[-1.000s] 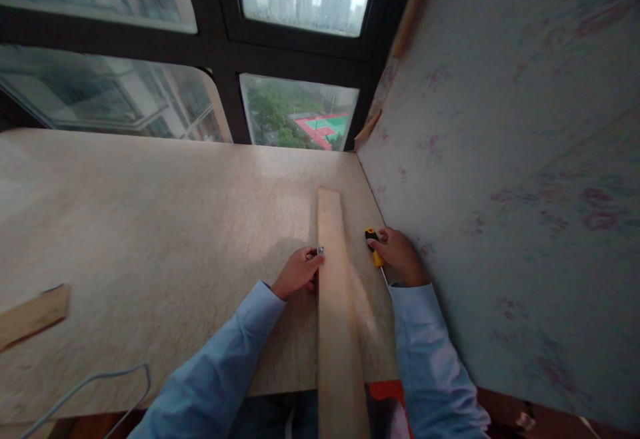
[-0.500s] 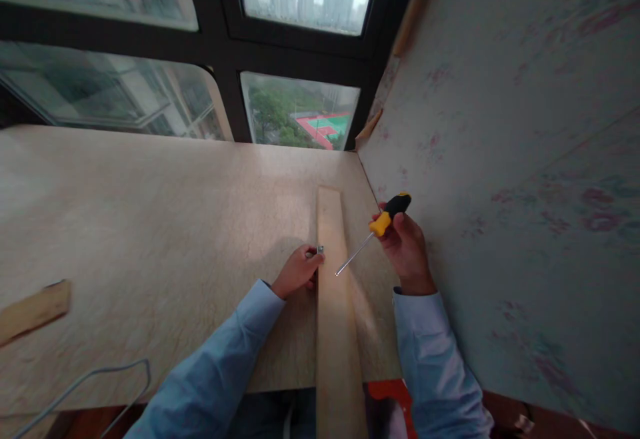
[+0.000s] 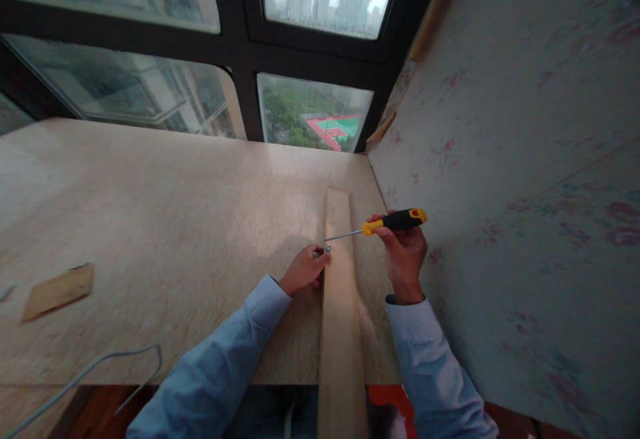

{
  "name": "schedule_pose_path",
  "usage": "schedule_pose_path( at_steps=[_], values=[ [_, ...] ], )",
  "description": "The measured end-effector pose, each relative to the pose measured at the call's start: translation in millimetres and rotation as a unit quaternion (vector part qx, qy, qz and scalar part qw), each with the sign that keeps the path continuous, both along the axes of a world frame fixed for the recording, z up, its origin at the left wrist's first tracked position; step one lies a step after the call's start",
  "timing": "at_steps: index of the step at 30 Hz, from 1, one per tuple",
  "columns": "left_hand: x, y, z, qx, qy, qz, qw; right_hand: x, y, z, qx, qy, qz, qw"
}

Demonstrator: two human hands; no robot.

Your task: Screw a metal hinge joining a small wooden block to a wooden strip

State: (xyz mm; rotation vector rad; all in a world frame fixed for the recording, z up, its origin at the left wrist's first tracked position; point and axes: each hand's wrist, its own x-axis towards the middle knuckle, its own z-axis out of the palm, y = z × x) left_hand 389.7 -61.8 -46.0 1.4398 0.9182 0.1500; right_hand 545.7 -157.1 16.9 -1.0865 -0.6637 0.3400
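Observation:
A long pale wooden plank (image 3: 340,306) lies lengthwise on the beige tabletop (image 3: 165,226), its near end overhanging the edge. My left hand (image 3: 304,270) is closed at the plank's left edge, pinching a small silver metal piece (image 3: 327,249) against it. My right hand (image 3: 403,247) is wrapped round the yellow-and-black handle of a screwdriver (image 3: 385,224). The screwdriver is held level above the plank, its thin shaft pointing left, the tip just above the metal piece.
A wall with faded floral paper (image 3: 510,179) rises close on the right. Dark-framed windows (image 3: 240,59) stand behind the table. A short wooden offcut (image 3: 57,290) lies at the left, and a bent grey wire (image 3: 95,372) lies near the front left edge.
My right hand picked the screwdriver up from the table beside the plank, raised it, and swung its shaft level so the tip points at the metal piece. My left hand has stayed put.

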Motion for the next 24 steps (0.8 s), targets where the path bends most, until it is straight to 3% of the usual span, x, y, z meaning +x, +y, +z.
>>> schedule_pose_path(
  at_steps=[6, 24],
  values=[
    [-0.2, -0.6, 1.9, 0.010, 0.009, 0.000, 1.000, -4.9, -2.3, -3.0, -0.059, -0.078, -0.015, 0.995],
    [-0.4, -1.8, 2.9, -0.003, -0.002, -0.001, 1.000, -7.6, -2.2, -1.0, -0.060, -0.089, -0.022, 0.994]
  ],
)
